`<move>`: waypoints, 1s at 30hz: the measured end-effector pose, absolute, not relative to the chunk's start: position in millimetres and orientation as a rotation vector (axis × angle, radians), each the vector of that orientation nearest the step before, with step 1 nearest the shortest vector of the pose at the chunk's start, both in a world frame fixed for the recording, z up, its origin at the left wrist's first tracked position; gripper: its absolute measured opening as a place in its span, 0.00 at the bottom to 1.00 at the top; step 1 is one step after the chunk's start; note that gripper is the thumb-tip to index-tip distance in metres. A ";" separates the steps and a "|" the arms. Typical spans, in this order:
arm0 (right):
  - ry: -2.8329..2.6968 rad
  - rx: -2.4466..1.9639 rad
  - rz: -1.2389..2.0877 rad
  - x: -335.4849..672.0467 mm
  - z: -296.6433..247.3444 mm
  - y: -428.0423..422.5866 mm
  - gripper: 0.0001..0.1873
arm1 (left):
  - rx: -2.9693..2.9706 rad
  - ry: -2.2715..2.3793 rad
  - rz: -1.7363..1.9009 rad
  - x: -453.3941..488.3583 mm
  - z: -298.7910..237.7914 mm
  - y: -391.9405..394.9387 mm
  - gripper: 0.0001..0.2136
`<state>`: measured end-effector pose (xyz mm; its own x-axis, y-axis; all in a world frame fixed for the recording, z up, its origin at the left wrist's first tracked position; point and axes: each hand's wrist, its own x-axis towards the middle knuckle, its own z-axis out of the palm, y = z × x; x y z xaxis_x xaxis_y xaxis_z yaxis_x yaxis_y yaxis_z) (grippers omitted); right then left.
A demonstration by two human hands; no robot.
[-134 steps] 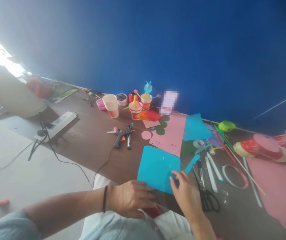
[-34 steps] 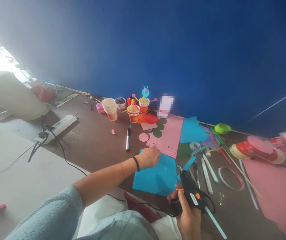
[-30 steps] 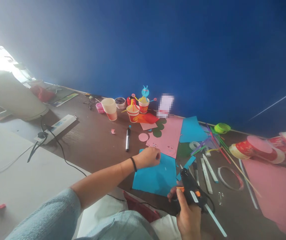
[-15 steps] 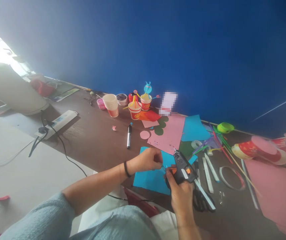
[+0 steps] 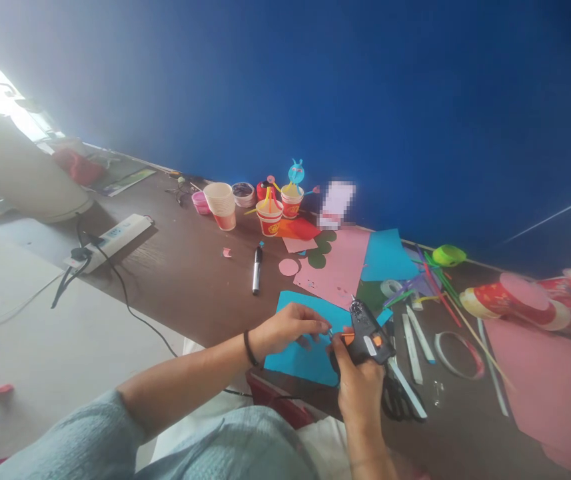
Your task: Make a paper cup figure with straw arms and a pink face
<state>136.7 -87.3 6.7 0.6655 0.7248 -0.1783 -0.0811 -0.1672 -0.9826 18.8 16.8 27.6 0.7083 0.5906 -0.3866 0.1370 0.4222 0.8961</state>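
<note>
My left hand (image 5: 292, 328) reaches over a blue paper sheet (image 5: 300, 360), its fingers closed at a tiny pale piece too small to name. The fingertips of this hand meet the thumb of my right hand (image 5: 360, 383). That right hand is wrapped round the handle of a black hot glue gun (image 5: 369, 330), most of the handle being hidden. The gun has orange parts and its nozzle points away from me. A white glue stick (image 5: 408, 389) juts from its back. Black-handled scissors (image 5: 399, 400) lie partly beneath it.
Paper cups (image 5: 220, 205), decorated cups (image 5: 270, 219) and a marker (image 5: 256, 270) stand or lie beyond my hands. Pink paper (image 5: 338, 263), pipe cleaners (image 5: 442, 293) and a tape ring (image 5: 459, 355) are rightward. A power strip (image 5: 112, 243) with cords is left.
The left hand has shifted slightly right and down, its fingers stretching nearer to the right thumb. The glue gun has moved a little to the right over the table.
</note>
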 end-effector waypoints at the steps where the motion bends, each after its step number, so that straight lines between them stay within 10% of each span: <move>1: -0.556 -1.599 0.769 137.1 4.9 -87.3 0.20 | 1.123 0.765 0.328 18.6 26.5 15.0 0.14; 30: -1.311 -1.721 0.359 147.3 -14.3 -124.3 0.18 | 1.085 0.949 0.626 19.2 34.2 15.8 0.14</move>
<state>147.3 -124.3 -14.3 0.3923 0.8754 0.2824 0.6096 -0.0175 -0.7925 19.2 15.8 34.2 0.4759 0.8159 -0.3285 0.0191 0.3638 0.9313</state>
